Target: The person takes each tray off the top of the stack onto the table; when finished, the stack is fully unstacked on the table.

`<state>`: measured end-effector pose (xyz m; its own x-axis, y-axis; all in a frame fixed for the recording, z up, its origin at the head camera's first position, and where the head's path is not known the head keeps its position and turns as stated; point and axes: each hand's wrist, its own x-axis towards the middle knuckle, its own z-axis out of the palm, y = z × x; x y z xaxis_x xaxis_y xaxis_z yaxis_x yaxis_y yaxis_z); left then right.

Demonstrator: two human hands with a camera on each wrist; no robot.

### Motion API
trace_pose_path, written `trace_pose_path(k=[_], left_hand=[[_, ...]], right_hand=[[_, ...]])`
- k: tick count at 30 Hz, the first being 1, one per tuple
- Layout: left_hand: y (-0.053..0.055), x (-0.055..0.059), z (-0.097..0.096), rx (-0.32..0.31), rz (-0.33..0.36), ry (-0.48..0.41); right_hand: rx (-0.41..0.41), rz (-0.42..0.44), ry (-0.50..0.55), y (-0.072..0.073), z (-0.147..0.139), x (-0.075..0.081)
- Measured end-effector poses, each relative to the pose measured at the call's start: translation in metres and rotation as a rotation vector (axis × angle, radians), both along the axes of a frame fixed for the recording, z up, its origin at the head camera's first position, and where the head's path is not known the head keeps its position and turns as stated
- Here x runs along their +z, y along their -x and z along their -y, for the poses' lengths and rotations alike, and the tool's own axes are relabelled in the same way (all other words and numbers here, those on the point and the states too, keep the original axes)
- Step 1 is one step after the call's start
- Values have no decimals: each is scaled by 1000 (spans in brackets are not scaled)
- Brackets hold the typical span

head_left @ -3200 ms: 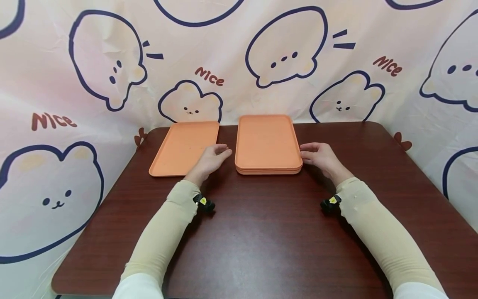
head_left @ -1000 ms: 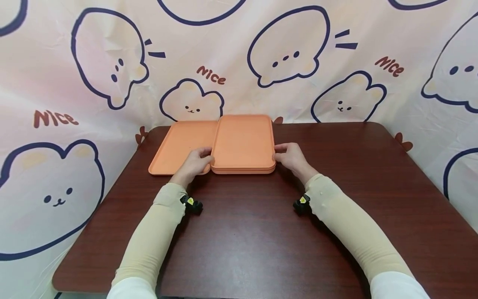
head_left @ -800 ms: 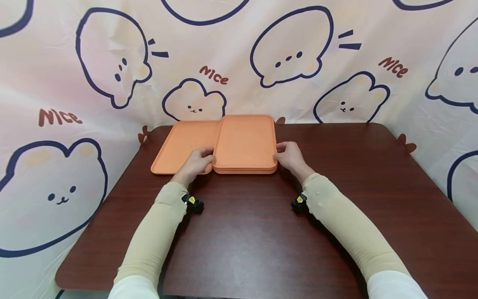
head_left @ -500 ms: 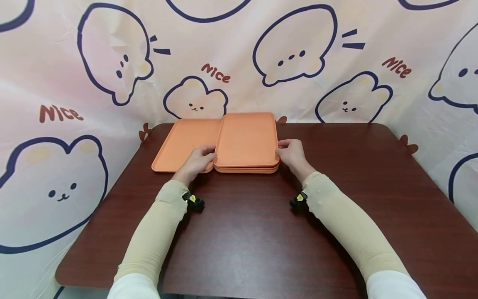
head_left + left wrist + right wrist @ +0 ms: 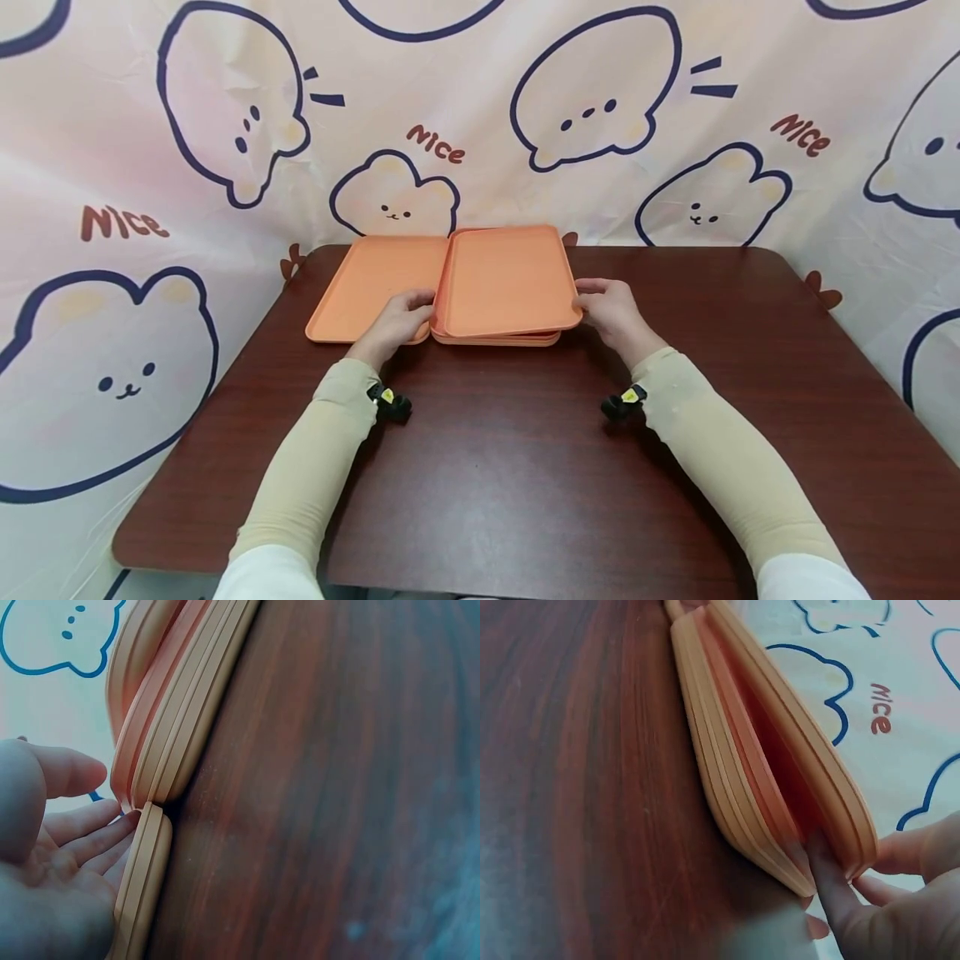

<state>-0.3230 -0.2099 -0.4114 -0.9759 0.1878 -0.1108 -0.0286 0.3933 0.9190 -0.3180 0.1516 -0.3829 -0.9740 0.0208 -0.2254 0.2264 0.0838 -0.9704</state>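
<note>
A flat orange tray (image 5: 513,279) is raised and tilted at its right side, shifted right over a stack of similar trays (image 5: 495,340). My right hand (image 5: 615,317) pinches its right edge; the right wrist view shows one digit in the gap beneath this tray (image 5: 810,750) and other fingers on its outer side. At the stack's left edge is my left hand (image 5: 397,325), above another orange tray (image 5: 360,292) lying flat. In the left wrist view, the left hand (image 5: 60,862) has its thumb clear of the stack and its fingertips at the stack's rim.
All the trays are at the far side of a dark brown wooden table (image 5: 480,467). A pale cloth (image 5: 570,192) printed with cartoon bears hangs right behind the table and along its sides.
The stack has come left against the flat tray. Since then my right hand has lifted the top tray's right side and drawn it rightward; my left hand has stayed nearly still.
</note>
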Motion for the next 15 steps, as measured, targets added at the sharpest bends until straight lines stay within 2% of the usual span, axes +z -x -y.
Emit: trace_pose_path(k=[3, 6, 15], left_hand=[[-1, 0, 0, -2, 2, -2], [-1, 0, 0, -3, 1, 0], [1, -2, 1, -21, -23, 2]], right_hand=[[-23, 32, 110, -1, -7, -5], [-54, 52, 176, -3, -15, -8], [-107, 66, 233, -14, -42, -5]])
